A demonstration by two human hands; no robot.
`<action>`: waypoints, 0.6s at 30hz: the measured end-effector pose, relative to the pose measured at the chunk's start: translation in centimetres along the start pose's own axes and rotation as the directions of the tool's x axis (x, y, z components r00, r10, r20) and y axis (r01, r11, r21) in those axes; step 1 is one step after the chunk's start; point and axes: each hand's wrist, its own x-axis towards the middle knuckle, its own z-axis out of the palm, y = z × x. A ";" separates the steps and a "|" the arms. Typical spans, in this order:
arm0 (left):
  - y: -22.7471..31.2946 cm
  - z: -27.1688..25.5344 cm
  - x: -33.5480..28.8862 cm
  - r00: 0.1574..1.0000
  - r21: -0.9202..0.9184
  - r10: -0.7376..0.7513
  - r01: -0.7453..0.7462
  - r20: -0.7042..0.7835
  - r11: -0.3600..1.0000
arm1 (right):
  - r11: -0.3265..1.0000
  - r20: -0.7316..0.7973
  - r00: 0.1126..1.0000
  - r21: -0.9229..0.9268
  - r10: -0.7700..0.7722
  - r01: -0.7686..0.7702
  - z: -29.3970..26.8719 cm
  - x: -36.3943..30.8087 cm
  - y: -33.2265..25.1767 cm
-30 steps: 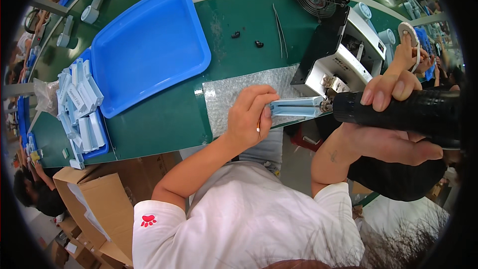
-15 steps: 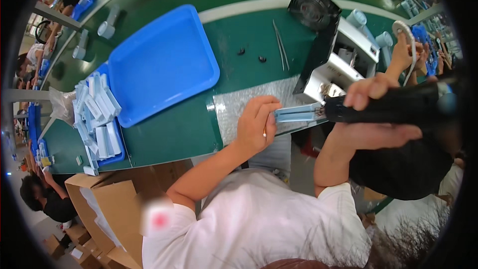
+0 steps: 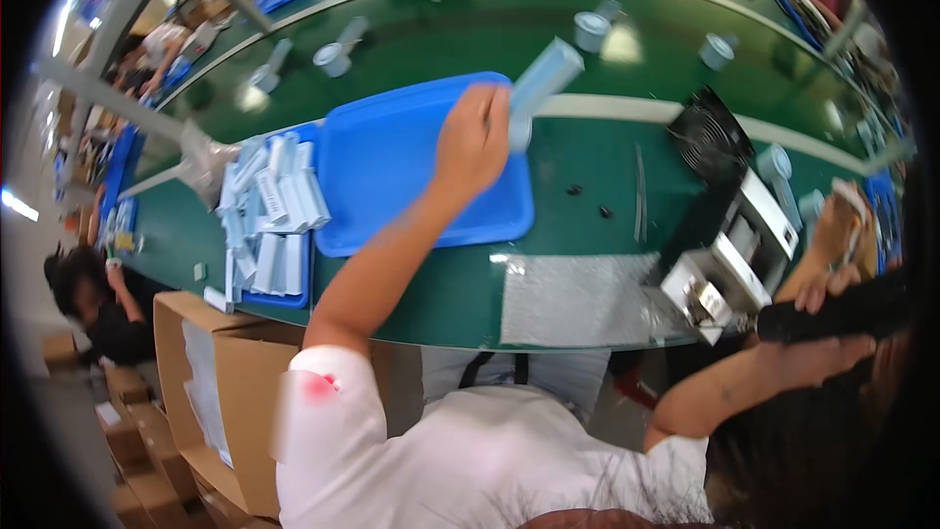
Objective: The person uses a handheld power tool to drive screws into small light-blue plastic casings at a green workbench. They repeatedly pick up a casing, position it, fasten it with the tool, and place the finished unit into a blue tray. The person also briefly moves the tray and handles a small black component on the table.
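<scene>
My left hand (image 3: 472, 142) is raised over the right part of a blue tray (image 3: 338, 176). Its fingers are closed on a light blue plastic part (image 3: 548, 76) with a long, box-like body pointing up to the far right; the hand partly hides its lower end. At the right side, my right hand (image 3: 805, 358) is wrapped round a thick black cylindrical power tool (image 3: 818, 313), likely an electric screwdriver, whose rear end runs into the dark rim. Below my left forearm, the tray shows only its blue floor.
A blue bin (image 3: 277, 300) piled with light blue parts (image 3: 279, 196) stands left. A silver-black machine (image 3: 749, 225), bubble wrap (image 3: 573, 299), tweezers (image 3: 640, 191) and two small black pieces (image 3: 605, 212) lie rightward. Cups with handles (image 3: 333, 59) stand beyond. A co-worker's hand (image 3: 840, 225) is at right.
My left hand has carried the light blue part away from the tool, up and leftward over the tray. My right hand and the black tool have moved down and right. The whole view has shifted.
</scene>
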 end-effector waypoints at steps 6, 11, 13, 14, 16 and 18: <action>-13.2 -0.3 17.2 0.863 0.250 -0.442 0.497 -0.244 0.831 | 0.994 0.091 0.995 -0.101 0.049 -0.040 2.0 0.7 1.0; -18.3 1.9 20.3 0.775 0.390 -0.611 0.619 -0.163 0.681 | 0.997 0.144 0.990 -0.079 0.010 0.001 1.0 1.4 2.9; -17.4 2.0 20.5 0.823 0.633 -0.567 0.460 -0.040 0.623 | 0.992 0.301 0.950 0.066 0.084 -0.108 -1.1 2.1 1.6; -17.4 1.2 20.4 0.872 0.729 -0.490 0.346 -0.016 0.591 | 0.979 0.290 0.953 0.154 0.084 -0.134 -1.0 1.5 1.5; -17.2 -2.7 20.1 0.921 0.889 -0.388 0.194 -0.019 0.416 | 0.944 0.268 0.961 0.297 0.065 -0.146 -0.2 0.7 0.9; -24.8 -10.4 18.9 0.939 0.942 -0.340 0.149 -0.040 0.302 | 0.936 0.312 0.941 0.275 0.127 -0.218 0.8 0.9 0.1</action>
